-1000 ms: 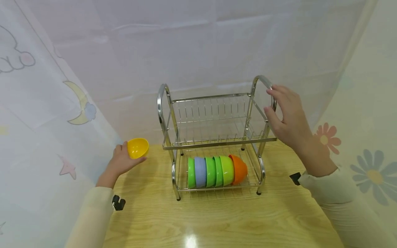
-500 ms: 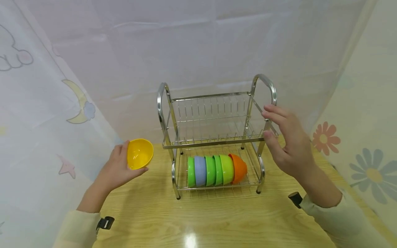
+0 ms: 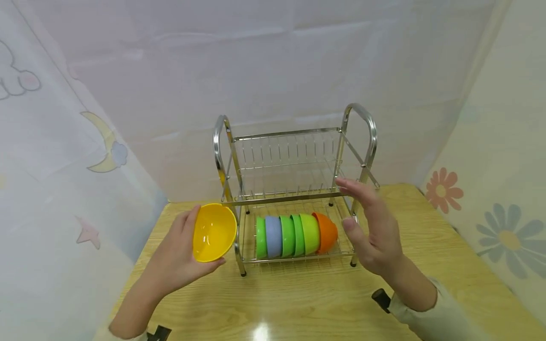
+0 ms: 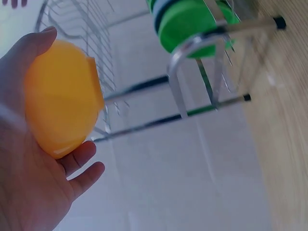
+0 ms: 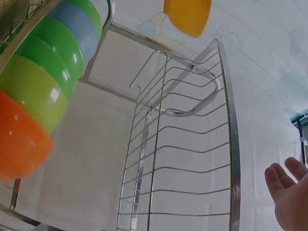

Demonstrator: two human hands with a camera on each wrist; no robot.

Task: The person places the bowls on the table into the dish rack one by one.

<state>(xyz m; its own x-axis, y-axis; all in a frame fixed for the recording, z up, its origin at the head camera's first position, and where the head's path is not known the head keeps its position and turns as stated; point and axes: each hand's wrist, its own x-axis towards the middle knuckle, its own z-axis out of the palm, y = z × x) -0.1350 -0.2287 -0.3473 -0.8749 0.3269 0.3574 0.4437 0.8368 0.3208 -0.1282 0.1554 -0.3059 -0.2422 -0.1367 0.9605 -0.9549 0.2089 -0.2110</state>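
Observation:
My left hand (image 3: 172, 258) grips a yellow bowl (image 3: 215, 232) from its left side, thumb below and fingers behind. The bowl's hollow faces me, at the left front leg of a two-tier metal dish rack (image 3: 281, 199). From the left wrist view, the bowl's rounded outside (image 4: 62, 96) lies against the fingers. My right hand (image 3: 375, 232) holds nothing; its fingers are extended and its thumb is apart, in front of the rack's right side. On the lower tier several bowls stand on edge in a row: green (image 3: 287, 237), blue (image 3: 273, 237), lime (image 3: 310, 233) and orange (image 3: 327, 232).
The rack stands on a wooden table (image 3: 307, 303) near the back wall sheet (image 3: 273, 71). Tall curved handles (image 3: 371, 128) rise at both ends, and wire dividers (image 3: 279, 147) line the upper tier. Printed sheets (image 3: 507, 156) border both sides.
My left hand has brought the yellow bowl rightward and nearer, up to the rack. My right hand has come off the right handle, down and to the left. The row of bowls is unchanged.

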